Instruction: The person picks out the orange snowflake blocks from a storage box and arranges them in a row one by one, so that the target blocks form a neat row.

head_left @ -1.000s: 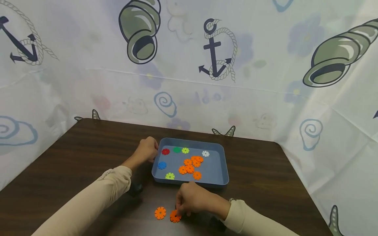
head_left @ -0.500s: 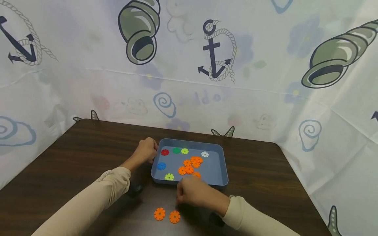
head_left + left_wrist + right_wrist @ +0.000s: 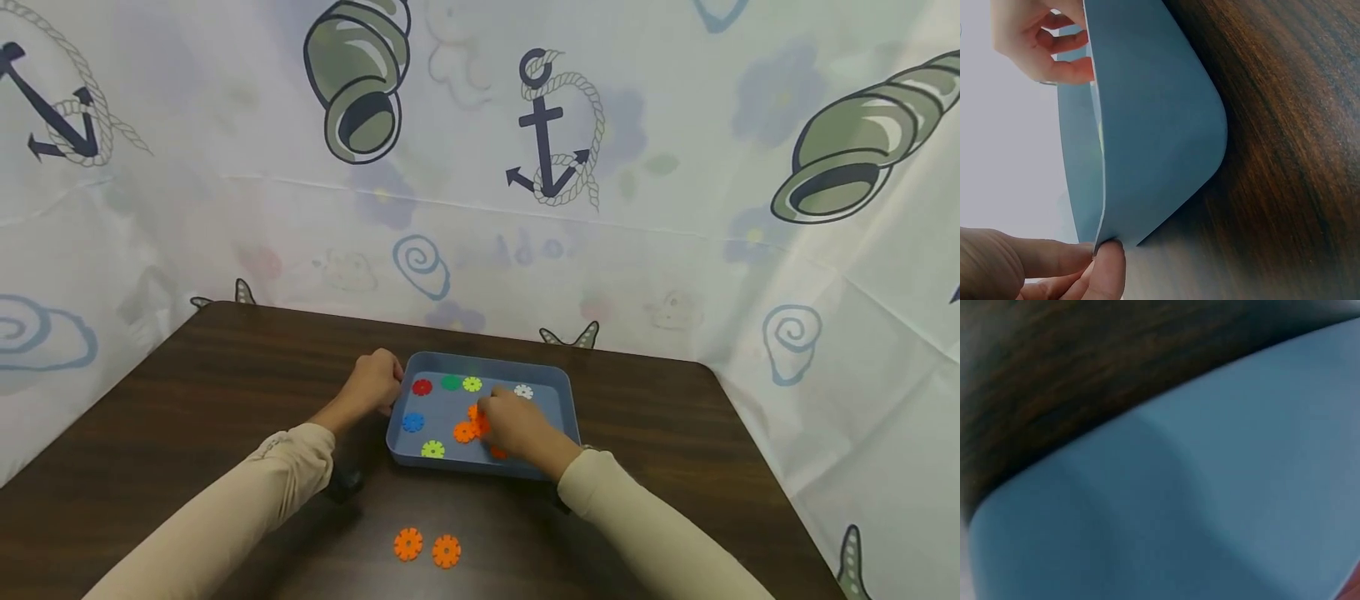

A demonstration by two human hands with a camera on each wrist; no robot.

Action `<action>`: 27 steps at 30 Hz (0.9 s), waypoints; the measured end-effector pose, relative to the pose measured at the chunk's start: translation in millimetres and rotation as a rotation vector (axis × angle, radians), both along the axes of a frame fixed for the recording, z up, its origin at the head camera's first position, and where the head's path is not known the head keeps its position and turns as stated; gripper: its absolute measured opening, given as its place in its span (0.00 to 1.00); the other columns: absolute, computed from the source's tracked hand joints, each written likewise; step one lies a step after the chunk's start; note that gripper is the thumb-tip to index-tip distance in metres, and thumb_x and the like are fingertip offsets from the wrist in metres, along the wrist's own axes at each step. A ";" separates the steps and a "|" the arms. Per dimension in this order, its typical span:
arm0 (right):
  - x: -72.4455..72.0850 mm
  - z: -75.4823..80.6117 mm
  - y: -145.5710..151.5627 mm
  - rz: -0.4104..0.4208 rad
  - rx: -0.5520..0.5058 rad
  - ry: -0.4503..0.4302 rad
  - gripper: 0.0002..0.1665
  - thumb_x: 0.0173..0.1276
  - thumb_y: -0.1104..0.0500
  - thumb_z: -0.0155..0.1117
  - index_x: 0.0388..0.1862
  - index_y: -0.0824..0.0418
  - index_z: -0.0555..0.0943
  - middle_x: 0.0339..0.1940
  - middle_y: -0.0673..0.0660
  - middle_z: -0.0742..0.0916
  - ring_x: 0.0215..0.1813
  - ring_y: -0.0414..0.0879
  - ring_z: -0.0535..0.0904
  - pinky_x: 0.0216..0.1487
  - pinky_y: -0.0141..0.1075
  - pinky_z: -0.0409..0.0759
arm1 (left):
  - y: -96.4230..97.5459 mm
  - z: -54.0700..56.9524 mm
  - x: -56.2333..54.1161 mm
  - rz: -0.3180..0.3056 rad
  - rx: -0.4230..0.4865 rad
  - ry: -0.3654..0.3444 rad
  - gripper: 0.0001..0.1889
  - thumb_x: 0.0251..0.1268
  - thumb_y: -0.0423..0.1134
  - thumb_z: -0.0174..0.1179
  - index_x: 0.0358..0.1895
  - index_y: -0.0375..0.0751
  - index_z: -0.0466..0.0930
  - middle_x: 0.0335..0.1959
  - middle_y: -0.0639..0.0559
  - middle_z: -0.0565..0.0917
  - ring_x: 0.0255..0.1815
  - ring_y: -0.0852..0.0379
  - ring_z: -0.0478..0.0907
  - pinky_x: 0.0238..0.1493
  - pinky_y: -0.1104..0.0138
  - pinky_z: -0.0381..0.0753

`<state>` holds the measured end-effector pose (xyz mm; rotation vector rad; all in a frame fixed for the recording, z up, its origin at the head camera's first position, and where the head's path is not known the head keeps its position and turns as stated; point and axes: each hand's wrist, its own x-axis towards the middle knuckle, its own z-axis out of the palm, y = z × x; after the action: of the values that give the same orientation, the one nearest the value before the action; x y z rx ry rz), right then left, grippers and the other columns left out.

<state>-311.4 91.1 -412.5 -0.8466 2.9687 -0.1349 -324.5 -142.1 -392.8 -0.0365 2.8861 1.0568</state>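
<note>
My left hand (image 3: 371,382) pinches the left rim of a blue-grey plastic tray (image 3: 487,364), thumb and finger either side of the wall in the left wrist view. Inside the tray, my right hand (image 3: 517,423) reaches down with bent fingers at a cluster of orange notched discs (image 3: 464,432), partly covering them. Its fingertips are hidden, so whether they hold a disc does not show. Two more orange discs lie side by side on the table in front of the tray, a left disc (image 3: 408,544) and a right disc (image 3: 446,551).
Around the tray's inside lie a red disc (image 3: 422,387), a green disc (image 3: 451,382), a blue disc (image 3: 412,422), a white disc (image 3: 523,391) and two yellow-green ones. The dark wooden table (image 3: 660,433) meets a patterned cloth (image 3: 480,250) at the back.
My right hand has let go of the right-hand orange disc on the table, then moved up and forward over the tray's front wall to the orange cluster. The left hand stays on the rim.
</note>
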 end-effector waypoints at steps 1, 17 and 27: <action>0.2 -0.4 -0.1 0.004 0.001 0.018 0.19 0.59 0.58 0.77 0.48 0.61 0.84 0.37 0.55 0.80 0.32 0.43 0.74 0.31 0.35 0.80 | 0.2 0.4 -0.3 -0.001 0.001 0.003 0.08 0.62 0.23 0.56 0.43 0.24 0.80 0.40 0.32 0.83 0.21 0.52 0.84 0.23 0.65 0.87; 106.4 36.4 20.0 0.301 0.021 0.023 0.14 0.54 0.51 0.80 0.33 0.54 0.85 0.27 0.44 0.77 0.27 0.33 0.69 0.24 0.23 0.70 | 3.3 1.5 -2.4 -0.003 -0.006 -0.027 0.12 0.64 0.23 0.55 0.49 0.23 0.79 0.44 0.30 0.83 0.25 0.50 0.85 0.25 0.65 0.88; 121.6 4.6 22.5 0.287 0.091 -0.022 0.11 0.52 0.53 0.80 0.30 0.51 0.85 0.25 0.42 0.74 0.24 0.32 0.66 0.20 0.24 0.66 | 4.2 2.4 -5.0 0.002 -0.016 -0.045 0.11 0.64 0.23 0.56 0.49 0.24 0.79 0.44 0.30 0.83 0.25 0.51 0.85 0.25 0.65 0.88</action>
<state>-189.8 113.7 -407.8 -1.2344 2.7693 0.0030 -329.5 -137.9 -390.5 -0.0630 2.8552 1.0197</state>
